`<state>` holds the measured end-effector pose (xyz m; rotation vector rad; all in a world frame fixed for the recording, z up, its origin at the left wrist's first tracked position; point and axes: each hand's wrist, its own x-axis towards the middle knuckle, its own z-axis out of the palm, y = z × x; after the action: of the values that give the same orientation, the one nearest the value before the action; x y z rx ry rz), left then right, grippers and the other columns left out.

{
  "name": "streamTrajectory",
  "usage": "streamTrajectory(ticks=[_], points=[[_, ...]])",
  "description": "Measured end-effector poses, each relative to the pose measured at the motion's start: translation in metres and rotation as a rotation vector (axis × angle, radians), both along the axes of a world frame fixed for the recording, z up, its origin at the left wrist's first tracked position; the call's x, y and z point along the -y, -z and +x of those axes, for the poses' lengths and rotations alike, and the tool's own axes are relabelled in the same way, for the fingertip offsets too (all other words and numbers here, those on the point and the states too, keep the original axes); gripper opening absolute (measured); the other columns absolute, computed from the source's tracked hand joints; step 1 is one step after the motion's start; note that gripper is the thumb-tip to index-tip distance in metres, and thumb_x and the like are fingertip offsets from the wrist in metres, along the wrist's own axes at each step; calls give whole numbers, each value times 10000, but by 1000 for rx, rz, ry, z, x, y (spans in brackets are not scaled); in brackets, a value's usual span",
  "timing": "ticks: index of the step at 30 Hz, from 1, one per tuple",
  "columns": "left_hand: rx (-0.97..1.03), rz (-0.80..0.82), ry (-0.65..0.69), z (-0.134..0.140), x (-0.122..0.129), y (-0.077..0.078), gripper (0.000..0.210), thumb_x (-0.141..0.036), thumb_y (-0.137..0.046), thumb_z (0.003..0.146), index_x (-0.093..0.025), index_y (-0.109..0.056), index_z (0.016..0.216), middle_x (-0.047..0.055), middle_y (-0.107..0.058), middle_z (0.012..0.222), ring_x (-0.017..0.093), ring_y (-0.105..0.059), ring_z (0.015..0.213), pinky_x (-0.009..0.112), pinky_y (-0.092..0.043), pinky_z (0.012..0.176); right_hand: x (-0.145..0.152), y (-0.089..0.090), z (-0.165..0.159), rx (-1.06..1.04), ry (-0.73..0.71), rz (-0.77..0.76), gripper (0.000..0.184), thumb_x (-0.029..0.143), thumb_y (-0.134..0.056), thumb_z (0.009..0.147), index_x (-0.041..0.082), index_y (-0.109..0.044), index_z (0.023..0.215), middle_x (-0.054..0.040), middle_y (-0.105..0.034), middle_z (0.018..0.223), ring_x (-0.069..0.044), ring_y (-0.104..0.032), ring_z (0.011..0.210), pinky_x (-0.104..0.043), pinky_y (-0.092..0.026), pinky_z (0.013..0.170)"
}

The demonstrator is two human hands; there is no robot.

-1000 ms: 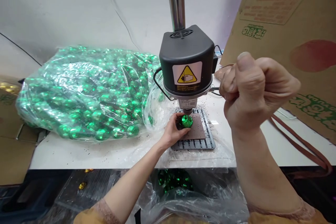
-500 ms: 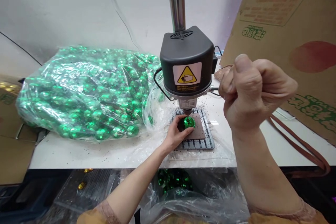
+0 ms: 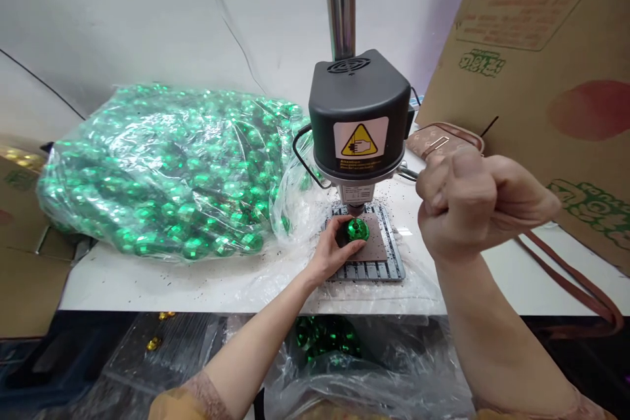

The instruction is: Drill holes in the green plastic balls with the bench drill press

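Note:
My left hand (image 3: 333,246) grips a shiny green faceted ball (image 3: 358,229) between thumb and fingers. The ball rests on a brown pad (image 3: 377,246) lying over the slotted metal base (image 3: 394,269). Just above it is the chuck of a black drill press (image 3: 361,118); whether the bit touches the ball I cannot tell. To the right, my right hand (image 3: 472,203) is closed in a fist at the end of the press's metal lever (image 3: 407,174), whose grip end is hidden inside the fingers.
A big clear bag (image 3: 162,170) of green faceted balls lies left of the press. Below the table edge, more green balls (image 3: 327,338) sit in open plastic. A cardboard box (image 3: 551,79), a pinkish bag (image 3: 438,138) and its brown strap (image 3: 575,282) are at right.
My right fist has dropped a little with the lever, uncovering more of the pinkish bag. The view has shifted slightly. My left hand still holds the green ball under the chuck.

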<state>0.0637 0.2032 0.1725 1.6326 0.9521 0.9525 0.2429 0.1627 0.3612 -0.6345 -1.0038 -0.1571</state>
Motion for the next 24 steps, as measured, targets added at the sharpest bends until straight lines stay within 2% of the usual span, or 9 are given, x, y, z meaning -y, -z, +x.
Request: streamTrajectory(ticks=[3,6,15,24], points=[[10,-4,7,0,0,1,665,-586,-1031,892,-247,-728,1378,111,-829,1343,342,-783,1295,494,-623,1162,0,9,2,-22,38,17,660,418,-758,1067,210,-301,640,58,-299,557,-86,-316,470,-360,-220,480],[14,-15,16,-1,0,2,661,-569,-1031,891,-248,-728,1382,113,-819,1350,342,-780,1302,491,-621,1160,1,15,5,8,7,33,617,360,-761,1059,205,-335,640,64,-319,553,-79,-300,461,-356,-219,481],[16,-21,32,-3,-1,4,662,-558,-1039,900,-251,-721,1392,114,-811,1374,342,-774,1320,502,-604,1187,1,18,7,48,-59,104,501,241,-729,1043,205,-401,666,86,-348,555,-68,-272,446,-321,-217,468],[37,-15,41,-2,-2,7,684,-611,-1031,908,-254,-721,1401,113,-798,1364,348,-763,1315,507,-597,1170,0,23,13,221,-74,183,494,157,-666,1034,221,-290,721,82,-254,566,-75,-258,411,-346,-205,437]])
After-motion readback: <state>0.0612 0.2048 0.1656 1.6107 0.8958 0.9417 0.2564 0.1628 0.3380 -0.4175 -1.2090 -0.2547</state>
